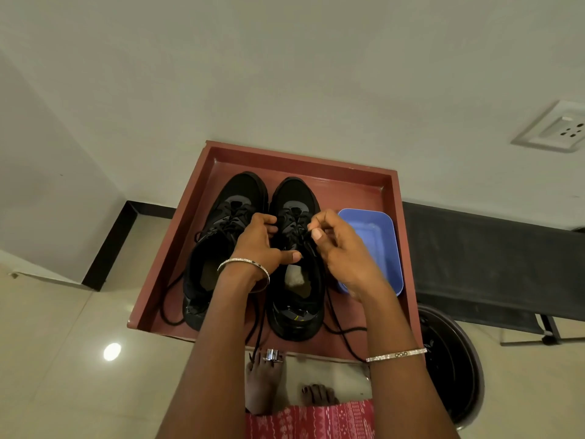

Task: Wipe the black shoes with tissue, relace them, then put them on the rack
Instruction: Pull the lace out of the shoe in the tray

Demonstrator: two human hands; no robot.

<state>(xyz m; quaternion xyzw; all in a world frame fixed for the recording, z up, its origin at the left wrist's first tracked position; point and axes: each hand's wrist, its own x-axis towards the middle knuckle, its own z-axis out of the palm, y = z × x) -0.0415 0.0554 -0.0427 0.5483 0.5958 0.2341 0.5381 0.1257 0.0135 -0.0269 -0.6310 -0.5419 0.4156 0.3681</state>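
beyond bare forearms, left hand grips the black mesh sneaker, right hand pinches its thin black lace. its slack at 6 o'clock may snag and unthread.

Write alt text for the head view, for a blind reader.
The right hand pinches the lace of a black shoe on a red-brown tray while the left hand grips its upper. Its twin stands alongside; a blue tub sits on the other side.

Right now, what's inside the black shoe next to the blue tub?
A white crumpled wad, perhaps tissue, lies in the shoe. Its toe end is hidden under the laces, the left hand and the right hand.
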